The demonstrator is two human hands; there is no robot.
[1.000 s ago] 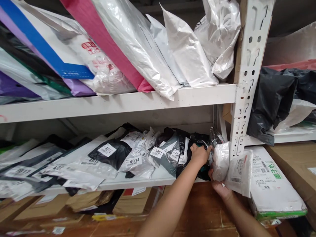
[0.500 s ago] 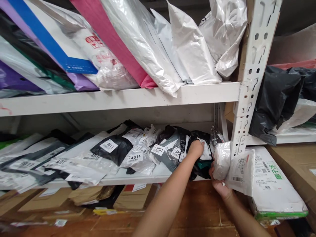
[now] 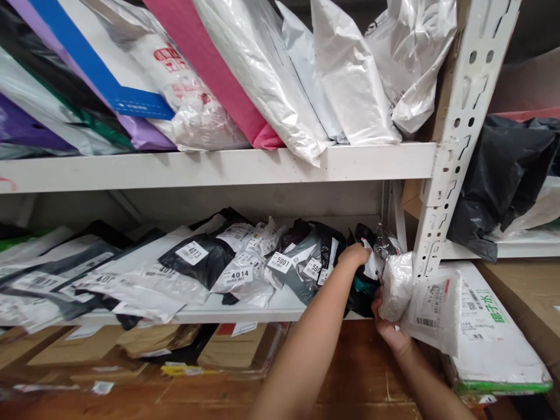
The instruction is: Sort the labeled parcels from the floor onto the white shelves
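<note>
Your left hand point(image 3: 355, 255) has pushed deeper among the black parcels point(image 3: 359, 280), fingers hidden, grip unclear, while your right hand point(image 3: 389, 326) still clasps the white parcel point(image 3: 396, 286)

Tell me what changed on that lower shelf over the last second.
The left hand pushed deeper among the dark parcels at the shelf's right end, fingers now hidden behind them. The right hand kept its hold on the white parcel by the upright post. The labelled bags lie as before.
</note>
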